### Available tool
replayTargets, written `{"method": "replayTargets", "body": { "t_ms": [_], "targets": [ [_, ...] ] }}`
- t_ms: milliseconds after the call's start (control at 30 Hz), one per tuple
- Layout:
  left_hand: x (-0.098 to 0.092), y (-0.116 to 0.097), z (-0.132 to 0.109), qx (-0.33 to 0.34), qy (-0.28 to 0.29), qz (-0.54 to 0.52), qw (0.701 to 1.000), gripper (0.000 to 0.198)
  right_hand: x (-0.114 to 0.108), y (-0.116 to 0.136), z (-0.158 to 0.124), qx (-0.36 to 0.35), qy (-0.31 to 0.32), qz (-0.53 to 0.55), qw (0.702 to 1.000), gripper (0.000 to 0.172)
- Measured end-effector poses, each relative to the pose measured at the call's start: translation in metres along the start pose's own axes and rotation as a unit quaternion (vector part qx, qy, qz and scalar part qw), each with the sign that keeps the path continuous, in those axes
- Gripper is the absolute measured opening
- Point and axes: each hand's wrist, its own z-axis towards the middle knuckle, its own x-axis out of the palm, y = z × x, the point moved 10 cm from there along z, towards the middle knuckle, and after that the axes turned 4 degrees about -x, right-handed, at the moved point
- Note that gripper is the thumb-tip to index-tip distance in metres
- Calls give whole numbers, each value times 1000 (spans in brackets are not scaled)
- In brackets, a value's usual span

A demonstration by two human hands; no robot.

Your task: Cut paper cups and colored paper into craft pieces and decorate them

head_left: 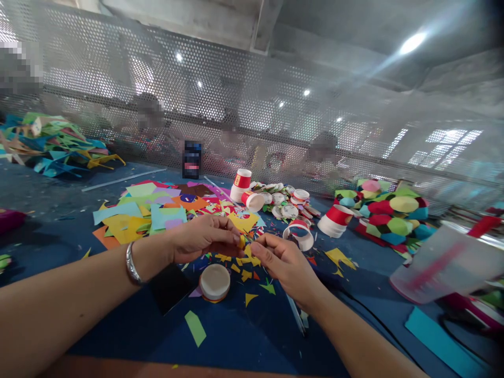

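Observation:
My left hand (pixel 205 239), with a silver bangle on its wrist, pinches a small yellow paper piece (pixel 242 241) between thumb and fingers. Close beside it, my right hand (pixel 284 258) is closed in a pinch, and whatever its fingertips hold is too small to make out. Below both hands lie yellow paper scraps (pixel 247 275) on the blue table (pixel 145 341). A cut cup base (pixel 214 282) with a pale round top sits just under my left hand. To the right of my right hand stands a cut white-and-red cup ring (pixel 302 237).
Coloured paper sheets (pixel 129 229) are heaped behind my left hand. Red-and-white paper cups (pixel 243 179) and a pile of cut cup bases (pixel 279 199) lie farther back. At right are a translucent tumbler (pixel 444 262) and a black cable (pixel 374 310); a phone (pixel 191 160) stands by the perforated screen.

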Motion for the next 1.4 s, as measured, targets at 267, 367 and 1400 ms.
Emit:
{"method": "replayTargets", "body": {
  "t_ms": [267,367,1400],
  "targets": [
    [11,3,-3,-2,5,-14,1000,22,1,-1,0,11,-1,21,1000,35],
    [10,0,-4,17,-2,-5,1000,26,1,0,-1,9,-5,12,1000,35],
    [42,-15,-35,89,-22,575,813,23,1,-2,1,10,8,-7,1000,37]
  ]
}}
